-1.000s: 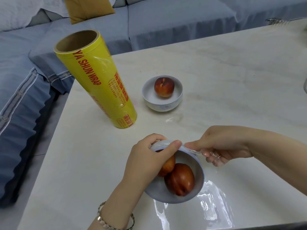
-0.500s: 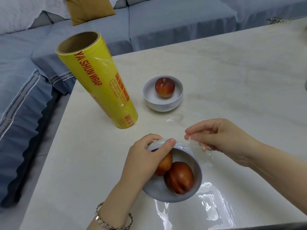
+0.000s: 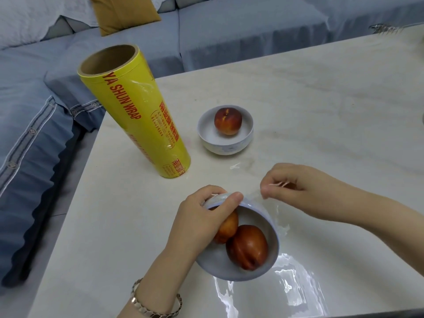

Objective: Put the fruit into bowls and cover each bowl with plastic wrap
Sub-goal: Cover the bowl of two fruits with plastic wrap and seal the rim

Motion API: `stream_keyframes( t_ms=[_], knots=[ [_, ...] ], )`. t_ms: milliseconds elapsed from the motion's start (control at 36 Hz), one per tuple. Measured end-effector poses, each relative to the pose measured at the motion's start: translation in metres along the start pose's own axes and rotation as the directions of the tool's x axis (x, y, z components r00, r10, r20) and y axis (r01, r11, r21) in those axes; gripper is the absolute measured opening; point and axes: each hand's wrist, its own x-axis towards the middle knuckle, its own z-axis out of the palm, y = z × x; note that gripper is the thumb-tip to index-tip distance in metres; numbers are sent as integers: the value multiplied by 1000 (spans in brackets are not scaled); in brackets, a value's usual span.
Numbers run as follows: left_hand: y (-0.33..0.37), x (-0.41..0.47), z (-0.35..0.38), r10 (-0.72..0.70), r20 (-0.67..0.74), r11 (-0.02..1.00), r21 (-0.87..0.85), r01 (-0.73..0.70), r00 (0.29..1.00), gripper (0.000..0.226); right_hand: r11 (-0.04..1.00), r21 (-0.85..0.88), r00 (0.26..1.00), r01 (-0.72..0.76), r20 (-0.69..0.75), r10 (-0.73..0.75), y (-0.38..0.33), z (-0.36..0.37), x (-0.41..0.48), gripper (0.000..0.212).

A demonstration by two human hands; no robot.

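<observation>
The person's left hand (image 3: 202, 216) is gripping the far rim of the near bowl (image 3: 274, 228). The thumb is lying over the rim toward the inside and the other fingers are curling round the outside of the wall, so the hand is partly closed rather than spread. The thumb appears to be pinning a thin edge of the plastic wrap sheet (image 3: 298, 283) against the rim, though the film there is too faint to be sure.

The right hand (image 3: 298, 189) is hovering just beyond and to the right of that bowl. Its thumb and forefinger are pressing together, pinching the edge of the clear film, and the remaining fingers are curling loosely underneath. From the pinch the film is running down past the bowl's right side to the table (image 3: 321, 99). The rest of it is lying there shiny and wrinkled, beside and in front of the bowl.

A dark red fruit (image 3: 247, 246) is sitting in the near bowl. It is touching an orange-red fruit (image 3: 229, 226) that is partly hidden behind the left hand.

The far bowl (image 3: 226, 145) is standing farther up the table, apart from both hands, and is holding a single fruit (image 3: 227, 121). The yellow roll of plastic wrap (image 3: 135, 111) is standing on end to its left, near the table's left edge.

A bracelet (image 3: 156, 306) is circling the left wrist. A blue-grey sofa (image 3: 229, 31) with a mustard cushion (image 3: 124, 12) is sitting behind the table.
</observation>
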Motion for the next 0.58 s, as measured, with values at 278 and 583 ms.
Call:
stream_keyframes(
  t_ms=[278,583],
  knots=[
    [-1,1,-1,18,-21,1000,1,-18,1000,40,960,274,940,56,-338,42,-2,43,14,29],
    [-11,-3,-6,151,-65,979,-131,-158,986,32,974,173,927,-146,-321,196,9,63,47,30]
  ],
)
